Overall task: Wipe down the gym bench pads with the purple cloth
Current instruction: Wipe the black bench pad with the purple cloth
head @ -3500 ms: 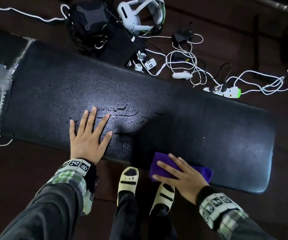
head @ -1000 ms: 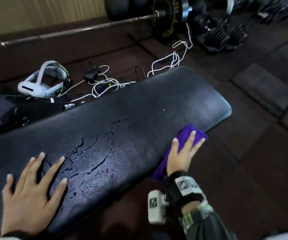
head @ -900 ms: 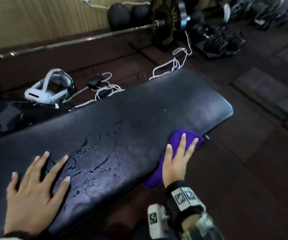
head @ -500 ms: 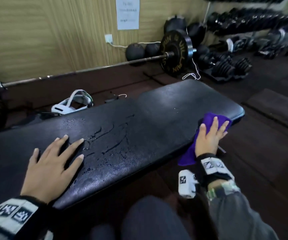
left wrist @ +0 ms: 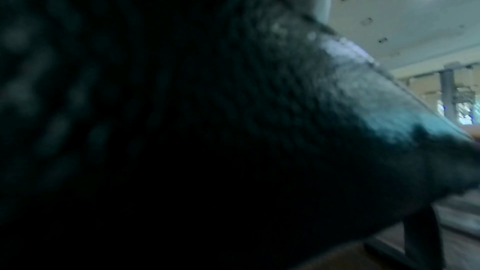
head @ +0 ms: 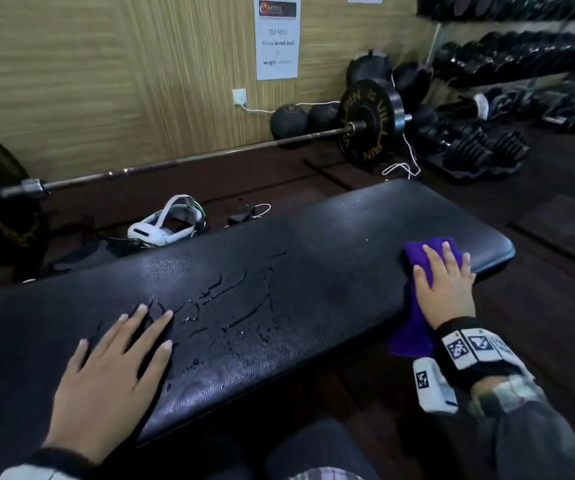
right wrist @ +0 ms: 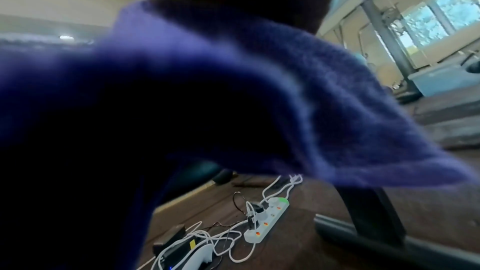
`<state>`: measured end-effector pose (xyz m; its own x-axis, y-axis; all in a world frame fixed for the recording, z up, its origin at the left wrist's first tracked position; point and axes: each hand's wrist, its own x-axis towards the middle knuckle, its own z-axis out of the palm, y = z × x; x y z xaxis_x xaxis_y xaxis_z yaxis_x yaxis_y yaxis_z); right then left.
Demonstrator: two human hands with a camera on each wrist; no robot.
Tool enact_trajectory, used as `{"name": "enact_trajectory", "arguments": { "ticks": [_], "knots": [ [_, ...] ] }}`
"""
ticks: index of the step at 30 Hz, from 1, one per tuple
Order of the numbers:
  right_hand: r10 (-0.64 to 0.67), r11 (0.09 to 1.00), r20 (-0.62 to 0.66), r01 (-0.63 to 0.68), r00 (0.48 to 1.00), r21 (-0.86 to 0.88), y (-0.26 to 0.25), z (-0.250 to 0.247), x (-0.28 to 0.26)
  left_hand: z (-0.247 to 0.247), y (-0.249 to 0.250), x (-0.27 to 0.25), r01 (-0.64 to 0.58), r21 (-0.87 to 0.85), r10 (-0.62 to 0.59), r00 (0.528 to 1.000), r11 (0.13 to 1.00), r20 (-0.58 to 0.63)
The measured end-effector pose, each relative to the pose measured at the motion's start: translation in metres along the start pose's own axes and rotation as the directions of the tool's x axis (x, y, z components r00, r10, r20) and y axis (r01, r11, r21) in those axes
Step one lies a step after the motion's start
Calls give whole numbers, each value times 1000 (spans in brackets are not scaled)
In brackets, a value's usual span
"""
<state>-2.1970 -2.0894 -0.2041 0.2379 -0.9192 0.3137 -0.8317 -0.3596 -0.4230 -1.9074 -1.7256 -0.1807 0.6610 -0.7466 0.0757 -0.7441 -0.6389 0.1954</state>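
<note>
A long black bench pad (head: 313, 258) runs from lower left to upper right, with streaks of liquid (head: 237, 306) near its middle. My right hand (head: 443, 282) lies flat with straight fingers on the purple cloth (head: 417, 258), pressing it against the pad's near edge close to the right end. Part of the cloth hangs below the edge (head: 410, 337). In the right wrist view the purple cloth (right wrist: 233, 81) fills most of the picture. My left hand (head: 113, 372) rests flat with spread fingers on the pad's left part. The left wrist view shows only the dark pad (left wrist: 311, 89).
Behind the bench lie a white headset (head: 168, 225), cables and a barbell (head: 175, 161) with a black plate (head: 369, 129) along the wall. Dumbbells (head: 480, 150) sit at the right. A power strip (right wrist: 267, 219) and the bench leg (right wrist: 371, 213) stand on the floor beneath.
My right hand has slid the cloth rightward along the pad's near edge to its right end. The left hand has stayed put. The head view has tilted up toward the wall.
</note>
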Motion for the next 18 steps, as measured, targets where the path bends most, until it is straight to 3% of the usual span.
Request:
{"name": "enact_trajectory", "arguments": {
  "ticks": [2, 4, 8, 11, 15, 18],
  "knots": [
    [-21, 997, 68, 26, 997, -77, -8, -4, -3, 4, -2, -1, 14, -58, -16, 1000, 998, -25],
    [-146, 983, 113, 156, 983, -91, -19, -6, -15, 7, 1, 1, 31, -100, -37, 998, 994, -53],
    [-370, 915, 262, 398, 891, -63, -36, -9, -40, 10, 3, 0, 49, -116, -56, 997, 992, -60],
    [-369, 906, 360, 418, 857, -68, -44, -13, -16, 9, 3, 1, 39, -111, -45, 997, 993, -57],
    [-275, 922, 459, 367, 845, -125, -61, -8, 24, 10, 0, -1, 18, -100, -24, 998, 995, -53],
    [-253, 913, 503, 376, 826, -158, -67, -10, 27, 10, 1, -4, 14, -96, -20, 998, 995, -61]
  ]
}}
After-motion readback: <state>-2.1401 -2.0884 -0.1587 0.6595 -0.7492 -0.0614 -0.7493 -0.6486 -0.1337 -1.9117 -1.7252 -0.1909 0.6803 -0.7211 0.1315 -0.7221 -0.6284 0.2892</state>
